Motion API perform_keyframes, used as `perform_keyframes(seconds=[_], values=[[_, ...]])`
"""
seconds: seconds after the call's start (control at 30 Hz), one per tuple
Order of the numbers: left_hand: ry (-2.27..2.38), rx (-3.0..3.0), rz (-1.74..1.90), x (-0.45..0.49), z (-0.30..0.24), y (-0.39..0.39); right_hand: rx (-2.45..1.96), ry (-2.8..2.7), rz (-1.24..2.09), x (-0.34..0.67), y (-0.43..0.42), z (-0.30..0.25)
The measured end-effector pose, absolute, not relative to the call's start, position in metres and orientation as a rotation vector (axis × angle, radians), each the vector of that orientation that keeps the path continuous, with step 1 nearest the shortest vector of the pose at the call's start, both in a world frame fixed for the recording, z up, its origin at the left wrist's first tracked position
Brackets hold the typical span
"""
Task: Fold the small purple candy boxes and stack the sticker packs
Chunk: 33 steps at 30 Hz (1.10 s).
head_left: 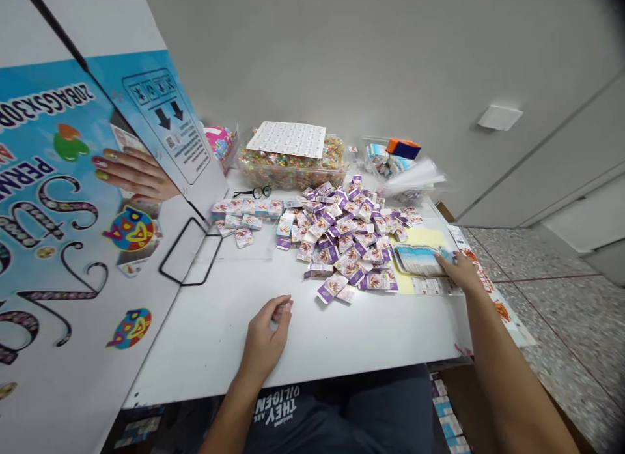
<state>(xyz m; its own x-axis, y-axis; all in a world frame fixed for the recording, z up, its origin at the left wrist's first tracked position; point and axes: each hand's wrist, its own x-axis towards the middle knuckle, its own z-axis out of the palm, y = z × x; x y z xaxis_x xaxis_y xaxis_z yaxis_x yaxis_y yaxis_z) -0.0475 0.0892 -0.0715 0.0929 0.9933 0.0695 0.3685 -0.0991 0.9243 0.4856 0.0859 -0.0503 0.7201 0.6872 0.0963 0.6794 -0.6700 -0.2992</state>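
Note:
My left hand point(268, 330) rests low over the white table point(209, 337), its fingers curled toward the thumb and nothing visible in them. Out to the right, my right hand point(459, 271) grips the near end of a row of flat folded cartons point(417, 258), thumb and fingers on their edges. These cartons lie on a yellow sheet point(430, 236). Between the hands spreads a large heap of small purple-and-white boxes point(346, 232), several tipped on their sides. Left of the heap, more small boxes point(244, 213) stand in a row.
Behind the heap stands a clear bin point(293, 176) of colourful small pieces, a printed sheet point(288, 139) on top. Beside it are clear bags point(415, 180) and an orange-and-blue tape dispenser point(403, 148). Glasses point(256, 192) lie near the bin. A tall printed display box point(97, 213) borders the left.

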Motion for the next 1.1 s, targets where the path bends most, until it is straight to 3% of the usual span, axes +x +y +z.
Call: perform_keyframes(seconds=[0.3,1.1], values=[[1.404,1.591,0.975,-0.048,-0.072,0.091,-2.662,-1.064,0.215,0.452,0.088,-0.043],[1.412,1.674,0.942,-0.046,-0.067,0.091,-2.645,-0.937,0.086,0.451,0.078,-0.036]])
